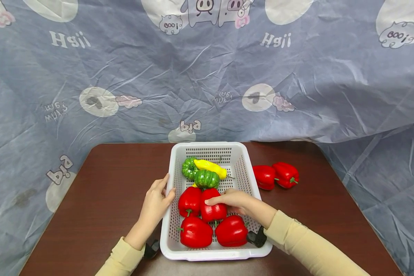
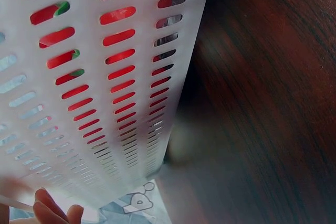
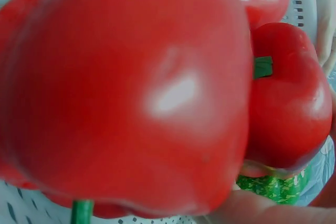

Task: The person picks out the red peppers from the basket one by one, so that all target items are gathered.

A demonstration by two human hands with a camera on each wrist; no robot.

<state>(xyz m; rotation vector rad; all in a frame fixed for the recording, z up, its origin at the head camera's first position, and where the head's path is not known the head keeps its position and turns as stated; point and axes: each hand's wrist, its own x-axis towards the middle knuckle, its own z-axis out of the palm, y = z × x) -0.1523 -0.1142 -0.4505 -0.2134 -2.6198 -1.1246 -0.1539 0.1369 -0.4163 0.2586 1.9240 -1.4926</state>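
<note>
A white perforated basket point(image 1: 215, 253) stands on the table, holding several red bell peppers. My left hand point(image 1: 155, 203) holds the basket's left rim, thumb over the edge and fingers along the outer wall; those fingers point(image 2: 50, 211) show low in the left wrist view. My right hand point(image 1: 238, 199) reaches over the right rim and grips a red bell pepper point(image 1: 214, 209), thumb on top. Another red bell pepper point(image 1: 189, 201) lies just left of it, with two more in front. That gripped pepper fills most of the right wrist view.
At the basket's back lie a yellow pepper point(image 1: 210, 167) and two green pumpkins point(image 1: 207, 179). Two red bell peppers point(image 1: 285, 174) rest on the brown table point(image 1: 124, 172), outside the right rim. A patterned grey-blue cloth point(image 1: 207, 76) hangs behind.
</note>
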